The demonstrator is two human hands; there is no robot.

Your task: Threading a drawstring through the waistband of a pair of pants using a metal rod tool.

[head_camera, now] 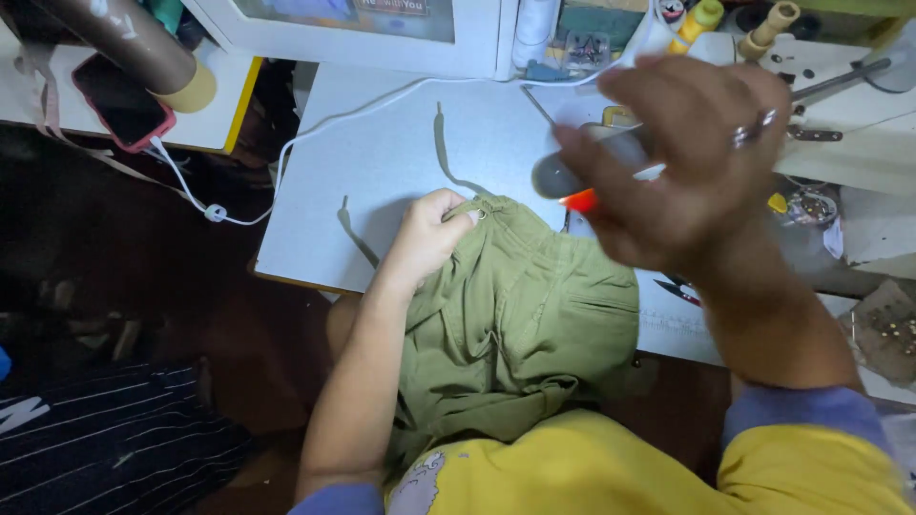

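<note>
At frame centre, left hand [426, 232] pinched olive garment [520, 315] at its eyelet; drawstring [444, 153] unthreaded; right hand [692, 157] (blurred) gripped orange-tipped tool [578, 199].

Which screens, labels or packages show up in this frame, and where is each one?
Phone: on the side table at upper left, dark screen, pink-red case, white cable plugged in.
Sign: top edge, on the white cabinet, small dark strip with light lettering.
Clear plastic box: at the table's back edge, small dark parts inside.
</note>
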